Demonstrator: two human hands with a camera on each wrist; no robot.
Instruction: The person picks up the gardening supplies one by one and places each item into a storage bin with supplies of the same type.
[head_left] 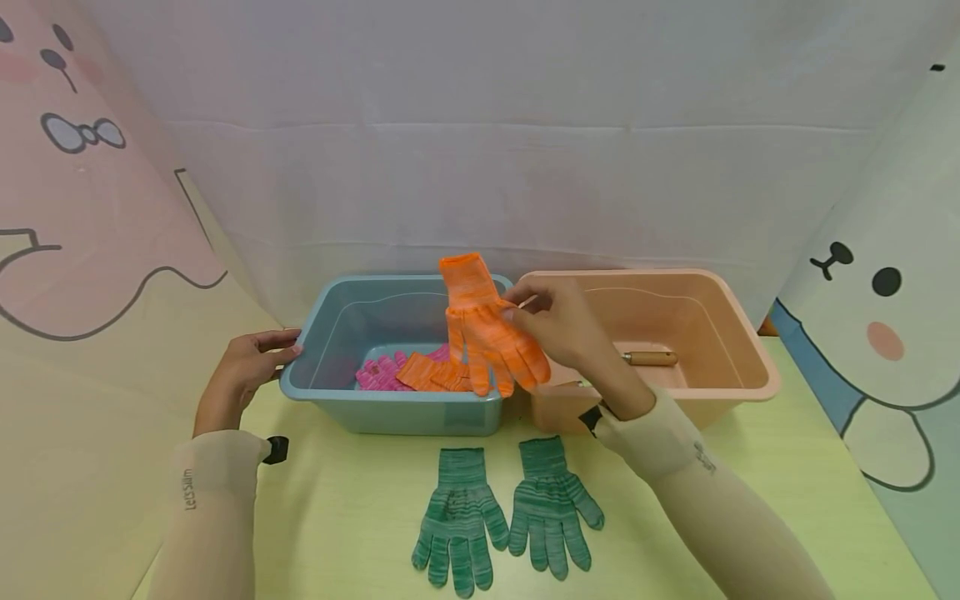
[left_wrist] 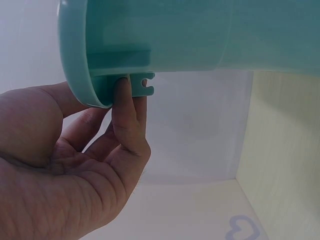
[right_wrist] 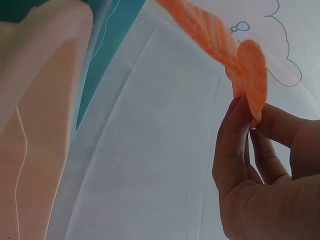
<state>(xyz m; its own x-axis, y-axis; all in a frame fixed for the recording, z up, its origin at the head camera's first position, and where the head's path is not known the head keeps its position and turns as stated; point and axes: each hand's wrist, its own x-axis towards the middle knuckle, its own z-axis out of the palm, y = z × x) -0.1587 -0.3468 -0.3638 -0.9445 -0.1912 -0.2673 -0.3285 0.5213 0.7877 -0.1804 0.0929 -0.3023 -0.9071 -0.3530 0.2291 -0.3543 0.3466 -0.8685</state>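
The left hand (head_left: 251,367) grips the blue rectangular plastic tub (head_left: 412,416) at left, and if the right hand (head_left: 553,321) loosens its pinch, the pinched orange five-fingered knitted glove (head_left: 480,325), above the tub's right side, could fall outside

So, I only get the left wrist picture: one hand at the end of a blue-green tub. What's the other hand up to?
Observer: In the head view, the right hand pinches an orange glove above the tub.
Visitor: Funny! Is there anything inside the tub? I only see its outside and edge.
Observer: Yes, at least one pink glove lies in it.
Visitor: And is anything lying on the table in front of it?
Observer: Two green gloves lie there side by side, cuffs toward the tub.
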